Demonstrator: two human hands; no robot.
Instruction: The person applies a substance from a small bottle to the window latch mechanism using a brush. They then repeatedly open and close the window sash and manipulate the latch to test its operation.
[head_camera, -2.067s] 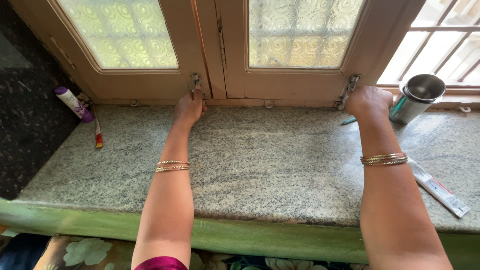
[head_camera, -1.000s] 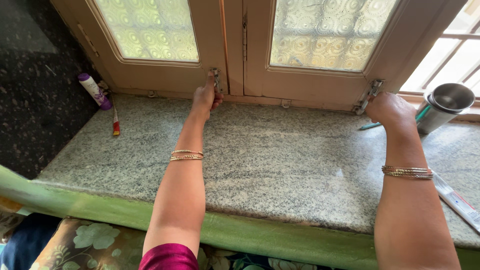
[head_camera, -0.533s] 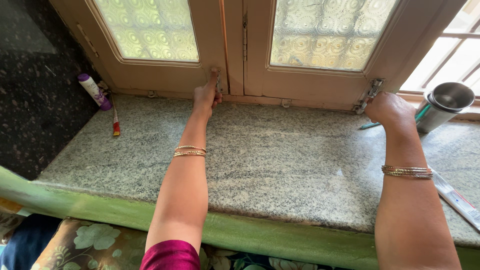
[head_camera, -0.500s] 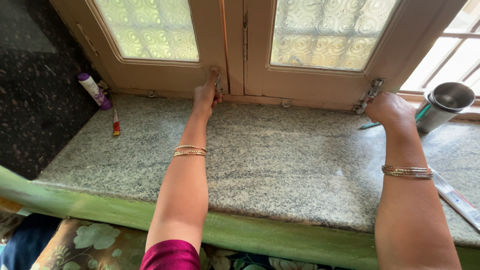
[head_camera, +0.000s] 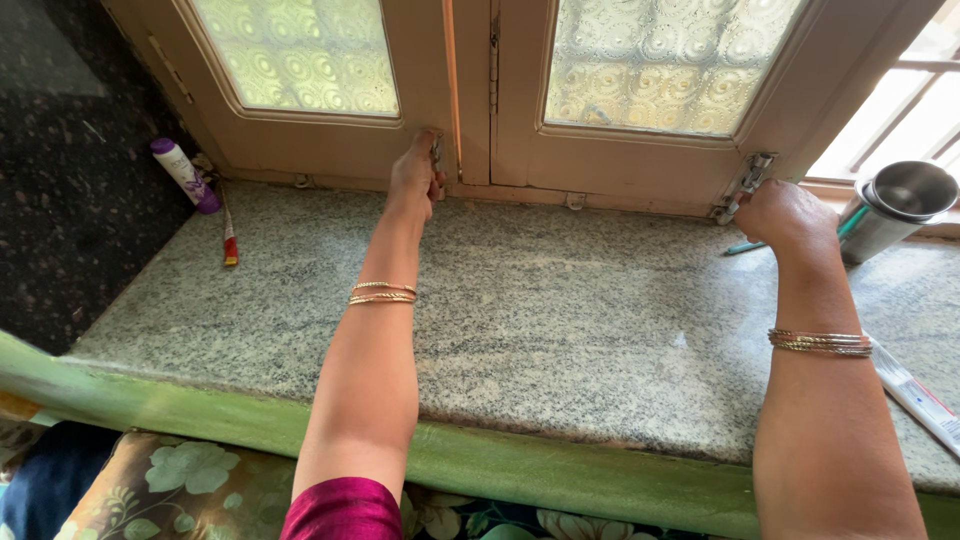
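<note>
Two beige wooden window shutters with patterned frosted glass stand shut above a speckled granite sill (head_camera: 560, 320). My left hand (head_camera: 416, 178) grips the metal bolt at the bottom right corner of the left shutter (head_camera: 330, 150). Over at the lower right corner of the right shutter (head_camera: 640, 165), my right hand (head_camera: 785, 215) is closed at the foot of a second metal bolt (head_camera: 745, 182). Whether it grips that bolt is hidden. Both wrists wear thin gold bangles.
A purple-capped white tube (head_camera: 183, 175) and a small red-tipped stick (head_camera: 230, 240) lie at the sill's left end. A steel tumbler (head_camera: 895, 205) with a teal toothbrush stands at the right, a toothpaste tube (head_camera: 915, 390) beside my right forearm. The sill's front edge is green.
My left hand has slid a little higher up the left shutter's bolt. My right hand has stayed by the right bolt. The camera shifted slightly.
</note>
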